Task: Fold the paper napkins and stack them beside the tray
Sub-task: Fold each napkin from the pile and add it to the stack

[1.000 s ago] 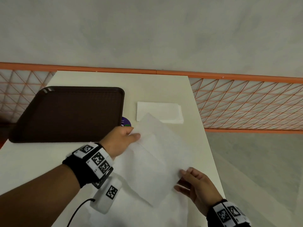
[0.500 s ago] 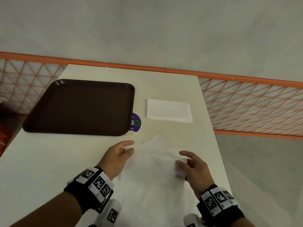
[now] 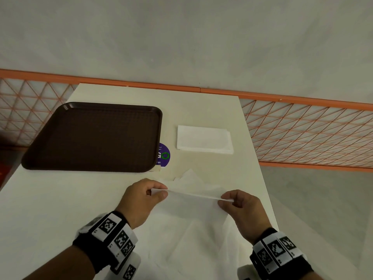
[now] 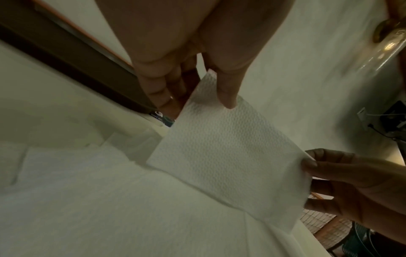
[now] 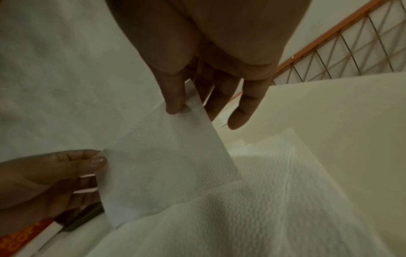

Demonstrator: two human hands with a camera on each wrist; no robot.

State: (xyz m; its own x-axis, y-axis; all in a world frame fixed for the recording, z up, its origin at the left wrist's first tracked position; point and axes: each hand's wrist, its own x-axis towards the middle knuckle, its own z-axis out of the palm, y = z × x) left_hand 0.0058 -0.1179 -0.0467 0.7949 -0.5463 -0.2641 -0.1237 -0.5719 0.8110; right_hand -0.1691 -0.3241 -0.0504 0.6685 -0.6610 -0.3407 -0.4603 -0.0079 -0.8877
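A white paper napkin (image 3: 191,205) is lifted by its far edge above several loose napkins (image 3: 187,251) on the near part of the table. My left hand (image 3: 159,194) pinches its left corner between thumb and forefinger; my right hand (image 3: 226,201) pinches the right corner. The wrist views show the same sheet (image 4: 228,156) (image 5: 167,167) stretched between both hands. A stack of folded napkins (image 3: 204,142) lies flat just right of the dark brown tray (image 3: 94,136).
A round purple sticker (image 3: 163,155) sits on the cream table (image 3: 201,106) between tray and stack. An orange mesh railing (image 3: 308,134) runs behind and to the right of the table. The table's right edge is close to my right hand.
The napkin, held up slanted a second ago, was laid on the pile. Both hands now pinch its far corners and lift that edge.
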